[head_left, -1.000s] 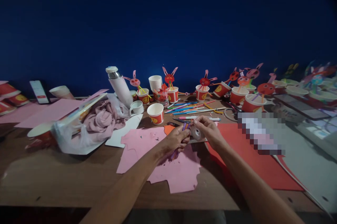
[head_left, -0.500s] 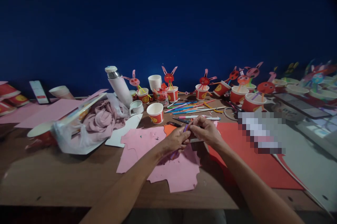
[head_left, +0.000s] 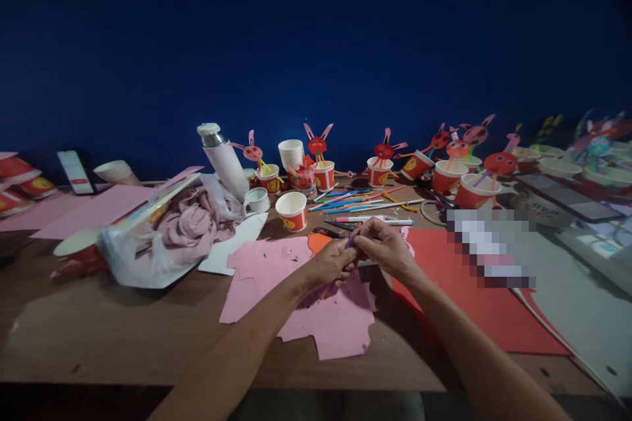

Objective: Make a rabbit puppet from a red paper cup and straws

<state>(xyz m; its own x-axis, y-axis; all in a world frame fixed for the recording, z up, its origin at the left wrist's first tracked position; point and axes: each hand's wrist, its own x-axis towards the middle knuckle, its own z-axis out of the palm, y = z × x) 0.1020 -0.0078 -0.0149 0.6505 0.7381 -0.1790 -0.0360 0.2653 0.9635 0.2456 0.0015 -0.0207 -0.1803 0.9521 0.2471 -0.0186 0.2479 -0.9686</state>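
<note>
Purple stick (head_left: 351, 240), seemingly, in left hand (head_left: 332, 264), pink paper (head_left: 340, 330) beneath, red cup (head_left: 292, 213) beyond

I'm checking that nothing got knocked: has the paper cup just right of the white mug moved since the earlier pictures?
No. The paper cup stands in the same spot, judged against the white mug beside it.

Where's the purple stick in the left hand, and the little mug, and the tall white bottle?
Purple stick (head_left: 326, 290), head view: its lower end.
Little mug (head_left: 258, 206), head view: its outer side.
Tall white bottle (head_left: 226, 169), head view: middle of its body.
</note>
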